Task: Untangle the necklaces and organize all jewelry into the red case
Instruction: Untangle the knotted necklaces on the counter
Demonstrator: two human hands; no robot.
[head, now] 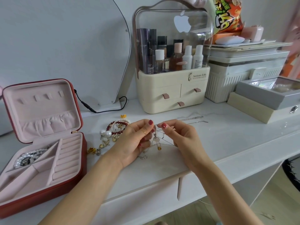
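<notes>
Tangled necklaces (158, 138): pinched between left hand (138, 140) and right hand (177, 135), lifted off table (227, 138) so knots hang loose (red case (48, 159) open, waiting).

Bare counter (219, 143) lies open to the right of the right hand (177, 137), up to the stacked grey and cream boxes (259, 101) at the far right. Behind the hands, a cream cosmetics organiser (172, 91) and a ribbed white bin (230, 75) wall off the back edge. To the left, a heap of earrings and beaded bracelets (112, 133) crowds the strip between the left hand (136, 142) and the open red case (42, 146), whose raised lid blocks reach from behind. A black cable (100, 108) trails beside the lid.
</notes>
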